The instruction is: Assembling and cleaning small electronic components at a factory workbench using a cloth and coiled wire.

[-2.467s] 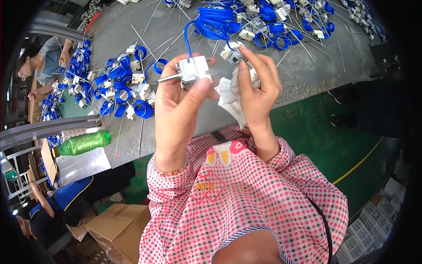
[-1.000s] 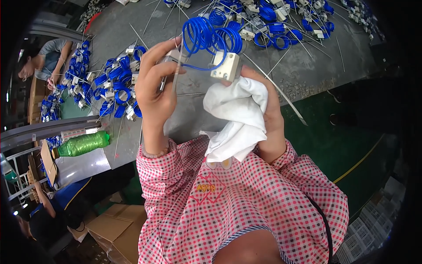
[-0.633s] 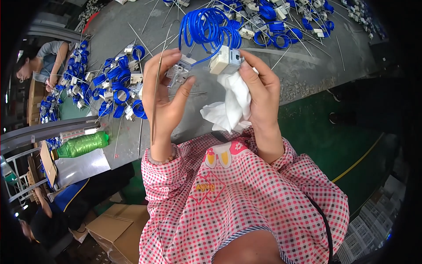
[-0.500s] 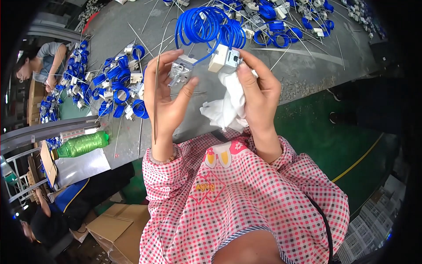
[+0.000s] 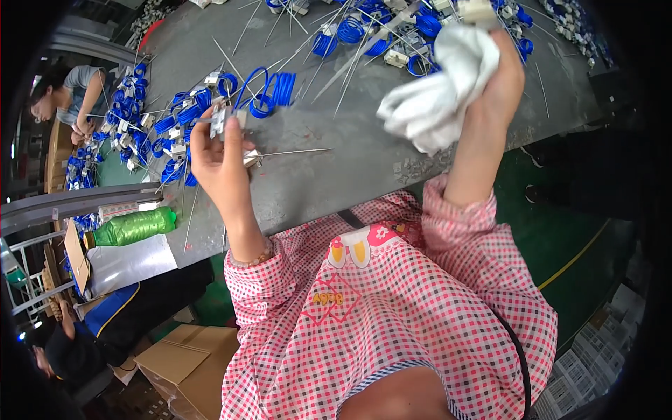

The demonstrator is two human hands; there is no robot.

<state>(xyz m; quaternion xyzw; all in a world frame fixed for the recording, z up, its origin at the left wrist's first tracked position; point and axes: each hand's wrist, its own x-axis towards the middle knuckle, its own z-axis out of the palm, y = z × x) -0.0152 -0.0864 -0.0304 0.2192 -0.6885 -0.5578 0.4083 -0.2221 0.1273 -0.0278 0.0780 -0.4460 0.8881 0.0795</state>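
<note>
At the left, my left hand (image 5: 222,157) pinches a small metal-and-white thermostat (image 5: 222,117) between thumb and fingers. A coil of blue tubing (image 5: 280,89) is beside it; whether it belongs to this piece I cannot tell. Beneath the hand, another white block (image 5: 250,157) with a thin metal rod shows on the table. My right hand (image 5: 502,77) is raised at the far right, closed on a crumpled white cloth (image 5: 448,91) that hangs from the palm. A blurred pale block (image 5: 476,11) is at its fingertips; whether it is gripped is unclear.
Blue-coiled thermostats with thin rods lie in piles at the left (image 5: 126,115) and back (image 5: 350,29) of the grey table (image 5: 308,175). A green bottle (image 5: 133,227) lies near the left edge. Another person (image 5: 84,91) is at the far left; cardboard box (image 5: 185,360) below.
My hands have moved apart. The left carried its thermostat left to the nearby pile; the right swung up and right with the cloth. The blue coil is now lower and further left.
</note>
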